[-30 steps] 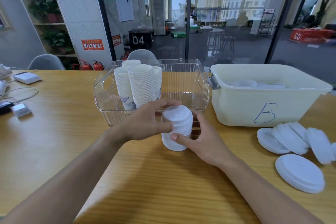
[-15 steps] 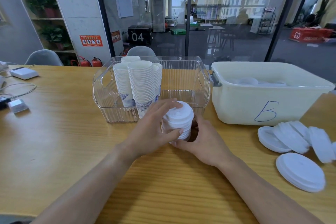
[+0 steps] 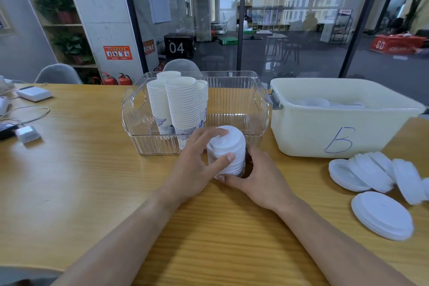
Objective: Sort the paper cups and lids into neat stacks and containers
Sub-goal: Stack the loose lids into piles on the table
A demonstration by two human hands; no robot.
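Note:
A short stack of white lids (image 3: 228,148) stands on the wooden table (image 3: 69,181) just in front of the clear bin. My left hand (image 3: 197,165) grips it from the left, fingers over the top and thumb across the front. My right hand (image 3: 260,176) holds the stack's lower right side, its thumb under the base. Tall stacks of paper cups (image 3: 178,102) stand in the clear plastic bin (image 3: 257,109). The cream bin marked B (image 3: 336,130) holds some lids. Loose lids (image 3: 376,176) lie fanned at the right, with one flat pile of lids (image 3: 381,215) nearer me.
At the far left lie a white box (image 3: 33,93), cables and a small adapter (image 3: 27,133). Grey chairs (image 3: 58,74) stand behind the table, before a glass wall. The right half of the clear bin holds nothing.
Both hands and the lid stack have shifted slightly away from me, toward the clear bin. My left thumb now lies across the stack's front. The view has tilted a little.

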